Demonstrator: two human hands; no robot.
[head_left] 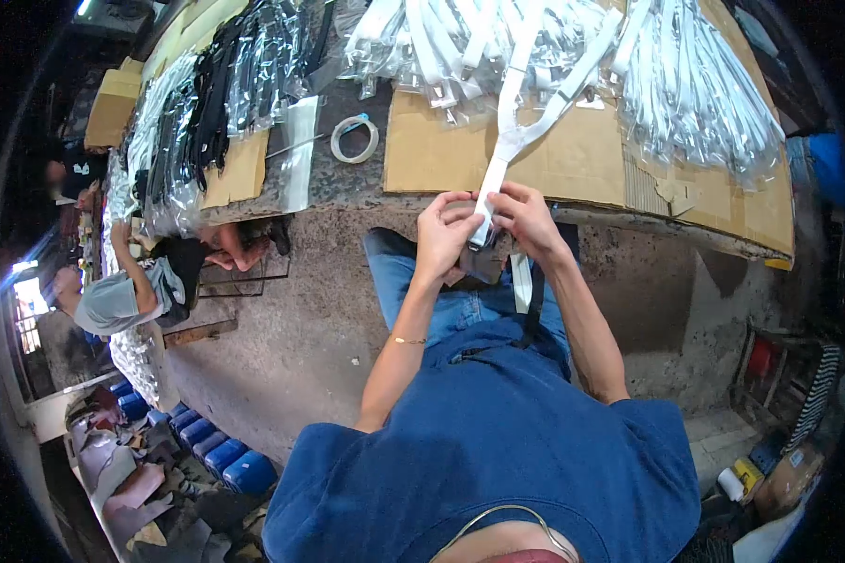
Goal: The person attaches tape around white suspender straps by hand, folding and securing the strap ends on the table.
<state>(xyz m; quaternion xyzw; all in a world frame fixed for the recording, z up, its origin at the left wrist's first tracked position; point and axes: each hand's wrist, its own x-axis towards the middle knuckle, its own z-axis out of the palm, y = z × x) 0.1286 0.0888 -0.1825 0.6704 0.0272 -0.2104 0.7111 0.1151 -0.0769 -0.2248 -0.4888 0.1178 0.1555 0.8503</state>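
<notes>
A white Y-shaped strap [509,143], much like a pair of suspenders, runs from the bench over its front edge towards my lap. My left hand [443,233] pinches the strap's lower end from the left, thumb and fingers pressed to it. From the right, my right hand [530,221] grips the same end with its fingers curled. A small dark metal-looking fitting shows at the tip, just below my fingers. The strap's two upper branches spread away over a cardboard sheet [573,159]. Another white band [521,281] hangs over my lap below my right hand.
White straps in clear bags [699,94] lie heaped on the bench's right, with black ones [214,94] at left. A tape roll [354,140] sits near the edge. A person [127,296] sits at left. Blue containers [249,472] and scraps [145,488] lie on the floor behind.
</notes>
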